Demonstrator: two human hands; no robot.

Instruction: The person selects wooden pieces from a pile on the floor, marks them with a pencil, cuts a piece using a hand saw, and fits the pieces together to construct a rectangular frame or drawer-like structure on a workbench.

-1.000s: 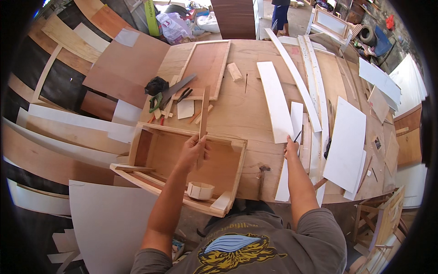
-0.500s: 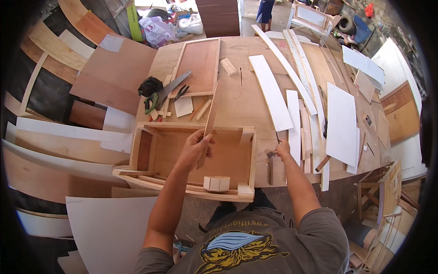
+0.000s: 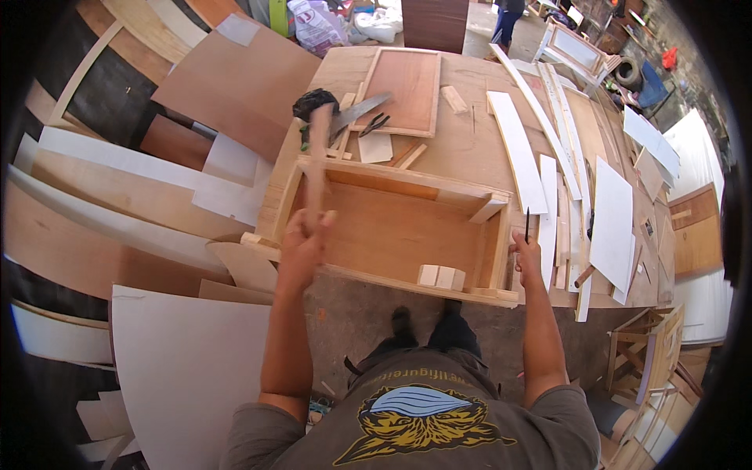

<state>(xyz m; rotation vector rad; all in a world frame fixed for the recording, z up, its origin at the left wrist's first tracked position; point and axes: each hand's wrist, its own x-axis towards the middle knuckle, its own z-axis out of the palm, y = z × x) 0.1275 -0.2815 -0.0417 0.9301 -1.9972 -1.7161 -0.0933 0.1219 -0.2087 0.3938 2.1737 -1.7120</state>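
Observation:
My left hand [image 3: 304,249] is closed around the lower end of a thin wooden strip [image 3: 318,153], which stands nearly upright and is smeared by motion. It is above the left part of a shallow wooden box frame [image 3: 423,184]. A thin dark stick-like tool [image 3: 527,225], perhaps a pencil, points up from my closed right hand [image 3: 528,257], beside the box's right side. Two small pale wood blocks [image 3: 441,277] sit at the box's near right edge. Inside the box, a brown panel [image 3: 392,227] forms the bottom.
Past the box lie a handsaw [image 3: 362,111], pliers [image 3: 376,123] and a framed panel [image 3: 403,86]. Long white boards [image 3: 517,149] cover the table's right part. Large sheets [image 3: 188,376] lean at the left. Another person [image 3: 507,22] stands at the far side.
My left hand has swung the wooden strip leftward across the box. My right hand stays beside the box's right side with the dark tool. The whole view has shifted.

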